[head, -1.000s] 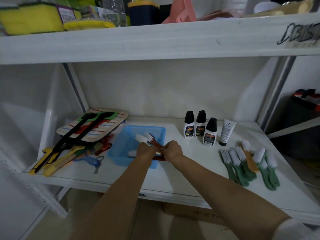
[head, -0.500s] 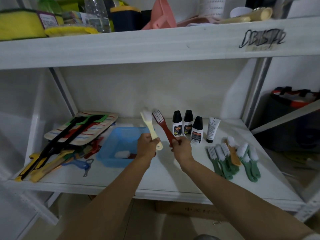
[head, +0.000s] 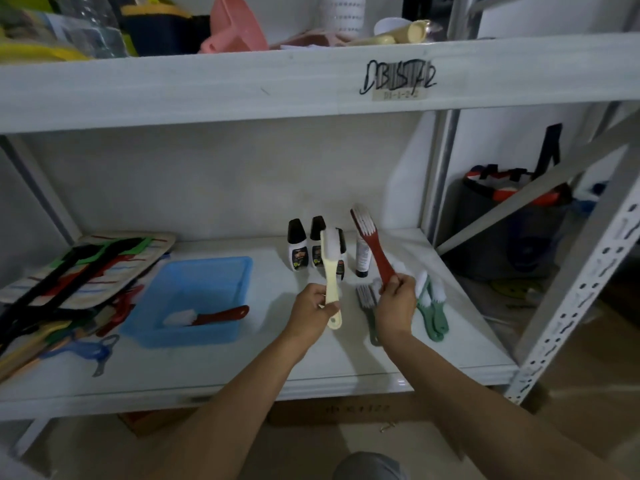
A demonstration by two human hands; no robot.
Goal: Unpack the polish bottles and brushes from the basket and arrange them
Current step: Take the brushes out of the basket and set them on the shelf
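Big white metal shelf unit (head: pixel 242 372) fills most of the view, with a scribbled label on the front edge of the upper shelf. On the lower shelf, far left, there's a striped mat (head: pixel 104 268) with a messy pile of black, red and yellow tools on and around it. Next to that sits the blue basket (head: pixel 207 336), and one red-handled brush with white bristles (head: pixel 207 316) lies inside it, handle resting up on the right rim.

Toward the back, right of centre, the polish bottles (head: pixel 297 249) with black caps stand upright in a tight little group, with a white tube (head: pixel 362 258) just beside them. In front and to the right lie green brushes (head: pixel 434 313), side by side on the shelf, partly hidden behind the right hand.

The person's left hand (head: pixel 311 311) has its fingers curled round the handle of a cream brush (head: pixel 330 268), bristle end up. The right hand (head: pixel 396 304) grips a red brush (head: pixel 372 247) near the handle's end, bristles up and tilted left. Both brushes are held up above the shelf, in front of the bottles.
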